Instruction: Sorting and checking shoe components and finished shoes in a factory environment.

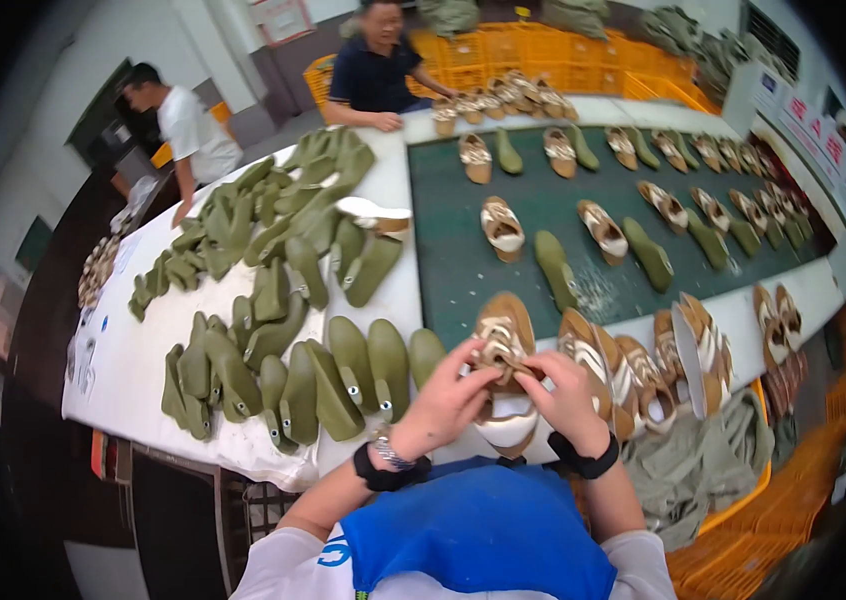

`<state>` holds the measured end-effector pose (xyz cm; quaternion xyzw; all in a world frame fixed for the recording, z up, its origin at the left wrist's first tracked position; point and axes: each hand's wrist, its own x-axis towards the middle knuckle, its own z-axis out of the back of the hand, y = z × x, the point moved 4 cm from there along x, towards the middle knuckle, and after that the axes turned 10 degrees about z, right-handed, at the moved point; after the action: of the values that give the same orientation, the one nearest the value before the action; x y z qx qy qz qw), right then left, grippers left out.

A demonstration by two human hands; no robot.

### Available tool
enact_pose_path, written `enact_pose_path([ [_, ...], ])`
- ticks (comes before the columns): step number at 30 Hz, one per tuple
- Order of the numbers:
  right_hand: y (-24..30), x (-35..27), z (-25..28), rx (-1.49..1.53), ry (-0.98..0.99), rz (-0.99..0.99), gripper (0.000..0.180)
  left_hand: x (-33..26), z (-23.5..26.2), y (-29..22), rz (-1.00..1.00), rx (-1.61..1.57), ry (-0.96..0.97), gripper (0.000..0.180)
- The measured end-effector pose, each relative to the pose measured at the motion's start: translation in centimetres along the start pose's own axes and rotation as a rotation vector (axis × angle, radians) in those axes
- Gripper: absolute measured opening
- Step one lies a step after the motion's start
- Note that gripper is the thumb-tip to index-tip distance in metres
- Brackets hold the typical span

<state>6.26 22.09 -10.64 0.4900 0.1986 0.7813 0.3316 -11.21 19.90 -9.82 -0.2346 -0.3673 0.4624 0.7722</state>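
In front of me a tan shoe (506, 312) with whitish laces and a white heel lies at the near edge of the table, its toe pointing away. My left hand (446, 396) pinches the shoe's upper at the left of its opening, by the laces. From the right, my right hand (561, 388) grips the same spot with thumb and fingers closed. Whether lace or tongue is between the fingertips I cannot tell. Just right of it stand several similar shoes (583, 348). To the left are upright green shoe lasts (349, 360).
A green conveyor belt (453, 270) carries shoes paired with lasts. More lasts pile up on the white table (108, 385). Across it sits a person in a dark shirt (368, 75); another in white (193, 130) stands left. An orange crate with grey-green cloth (708, 465) is at right.
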Motion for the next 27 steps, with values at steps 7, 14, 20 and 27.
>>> enact_pose_path([
  [7, -9.0, -8.2, -3.0, -0.302, 0.461, -0.193, 0.031, -3.5, 0.6, 6.3, 0.111, 0.228, 0.047, 0.045],
  [14, -7.8, -3.6, -1.0, -0.312, 0.811, -0.235, 0.037, -7.6, 6.1, 13.0, 0.338, 0.461, -0.135, 0.033],
  [20, -3.0, 13.3, -1.6, -0.346, 0.696, 0.224, 0.03, -8.9, 6.4, 17.6, 0.55, 0.668, -0.311, 0.043],
  [27, -13.5, 30.5, -14.9, -0.605, 0.745, 0.138, 0.019, -10.1, 5.3, 19.2, 0.617, 0.558, -0.413, 0.044],
])
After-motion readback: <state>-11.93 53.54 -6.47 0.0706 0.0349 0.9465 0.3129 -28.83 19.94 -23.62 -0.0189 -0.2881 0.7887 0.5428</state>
